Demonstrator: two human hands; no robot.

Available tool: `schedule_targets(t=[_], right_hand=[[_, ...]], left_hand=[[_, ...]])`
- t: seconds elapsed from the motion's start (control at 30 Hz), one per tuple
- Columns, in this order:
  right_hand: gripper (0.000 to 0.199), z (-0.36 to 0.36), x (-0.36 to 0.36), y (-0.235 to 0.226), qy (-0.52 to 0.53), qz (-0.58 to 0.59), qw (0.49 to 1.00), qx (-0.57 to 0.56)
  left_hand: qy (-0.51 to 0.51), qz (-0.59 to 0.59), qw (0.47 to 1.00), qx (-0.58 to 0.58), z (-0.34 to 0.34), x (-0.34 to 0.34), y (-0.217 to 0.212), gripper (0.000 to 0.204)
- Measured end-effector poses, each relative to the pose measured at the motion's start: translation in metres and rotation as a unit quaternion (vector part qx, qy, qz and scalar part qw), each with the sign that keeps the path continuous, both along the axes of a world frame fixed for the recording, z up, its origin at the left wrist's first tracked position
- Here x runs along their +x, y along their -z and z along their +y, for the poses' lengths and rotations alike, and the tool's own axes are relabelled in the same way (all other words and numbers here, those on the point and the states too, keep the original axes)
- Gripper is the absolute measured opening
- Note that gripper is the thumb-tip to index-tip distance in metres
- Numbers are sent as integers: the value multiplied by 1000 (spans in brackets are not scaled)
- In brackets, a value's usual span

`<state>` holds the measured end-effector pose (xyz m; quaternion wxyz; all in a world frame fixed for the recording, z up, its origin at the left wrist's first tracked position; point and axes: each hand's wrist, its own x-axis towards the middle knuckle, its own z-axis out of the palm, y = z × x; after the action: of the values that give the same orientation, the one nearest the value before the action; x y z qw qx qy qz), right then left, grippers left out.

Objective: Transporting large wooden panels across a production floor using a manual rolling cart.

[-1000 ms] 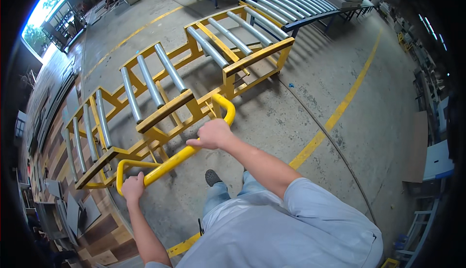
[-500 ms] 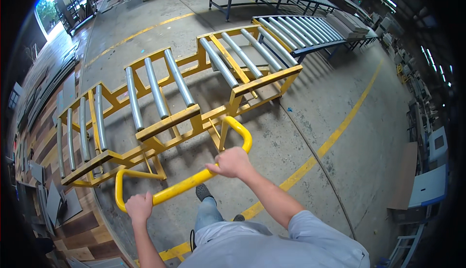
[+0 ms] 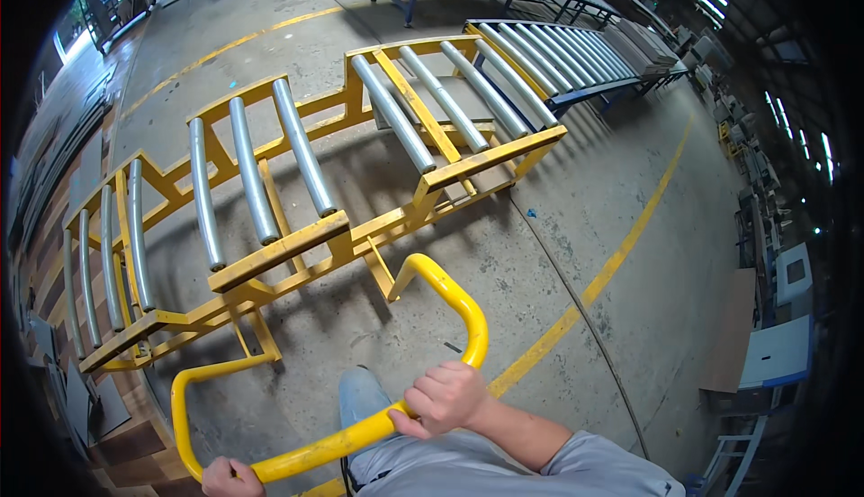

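Head view: one fisheye frame looking down over the person's own arms onto a workshop floor.
Item in hand: yellow tubular push handle [image 3: 360, 438], a bent loop welded to the near side of a yellow roller cart [image 3: 297, 218].
Position of item: handle sits lower centre of the frame; the cart frame spans from left edge to upper centre.
Left hand [image 3: 232, 477]: clenched round the handle bar at the lower left, partly cut by the bottom edge.
Right hand [image 3: 445, 398]: grasping the same bar lower centre, fingers wrapped over the top, just below the right-hand bend.
Governing relation: the cart lies directly ahead of both hands, up-frame; the gripped bar runs lower left to centre right, while the cart's long axis runs from left edge to upper right.
Nearer hand: the right hand is closer to the cart frame; the left sits further down-frame.
Rollers: grey steel rollers [image 3: 301, 159] lie crosswise in three stepped bays, all bare.
Beyond: a blue-framed roller conveyor [image 3: 562, 56] stands just past the cart's far end, upper centre.
Floor: concrete with a painted yellow line [image 3: 594, 285] passing right of the handle.
Hidden: wheels not discernible; left wrist cut off; the person's leg [image 3: 364, 398] shows inside the loop.
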<state>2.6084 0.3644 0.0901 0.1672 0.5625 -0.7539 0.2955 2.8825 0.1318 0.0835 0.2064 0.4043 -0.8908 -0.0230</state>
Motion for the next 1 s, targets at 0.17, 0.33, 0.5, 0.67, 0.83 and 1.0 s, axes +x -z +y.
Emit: schedule_targets(t=[0.17, 0.33, 0.5, 0.67, 0.83, 1.0], right_hand=[[37, 2, 10, 21, 7, 9, 1000, -22], [42, 11, 20, 4, 46, -23, 997, 60], [58, 3, 21, -22, 118, -118, 939, 301], [54, 3, 24, -47, 134, -123, 913, 364], [56, -3, 22, -52, 141, -114, 932, 315], [53, -4, 26, -68, 129, -130, 927, 327]], left_hand=[[21, 69, 995, -67, -3, 8, 29, 27], [-17, -41, 999, 30, 12, -3, -8, 32], [-3, -203, 974, 102, -4, -6, -21, 49], [46, -213, 973, 75, -10, 4, -25, 53], [42, -214, 971, 101, -11, -11, -58, 49], [17, -233, 964, 124, 0, -1, -79, 41]])
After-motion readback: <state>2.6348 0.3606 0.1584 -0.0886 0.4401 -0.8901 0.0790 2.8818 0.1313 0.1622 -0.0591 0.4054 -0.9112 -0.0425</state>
